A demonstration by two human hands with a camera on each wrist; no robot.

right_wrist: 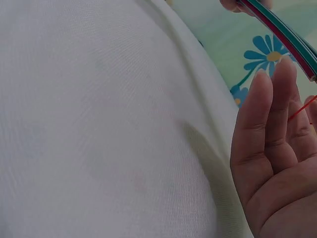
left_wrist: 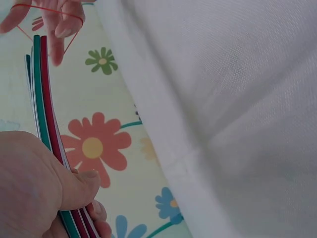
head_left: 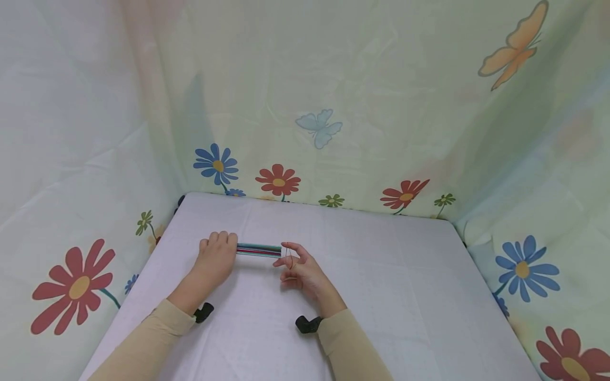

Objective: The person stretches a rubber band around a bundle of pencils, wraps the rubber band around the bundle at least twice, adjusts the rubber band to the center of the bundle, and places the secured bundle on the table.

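In the head view my left hand (head_left: 217,256) grips one end of a bundle of slim green and dark red sticks (head_left: 259,250), which look like pencils. Its thumb presses along them in the left wrist view. The bundle is held roughly level above the table, its free end pointing at my right hand (head_left: 307,275). A thin red rubber band (right_wrist: 303,108) is looped around the spread fingers of that hand and stretched between them. These fingers are fairly straight, close to the bundle's free end. Whether the band encircles any stick, I cannot tell.
A white cloth covers the table (head_left: 395,280) under both hands. Fabric walls (head_left: 371,132) printed with flowers and butterflies stand behind it and at both sides. A black strap piece (head_left: 308,324) sits at the right wrist, another (head_left: 204,313) at the left.
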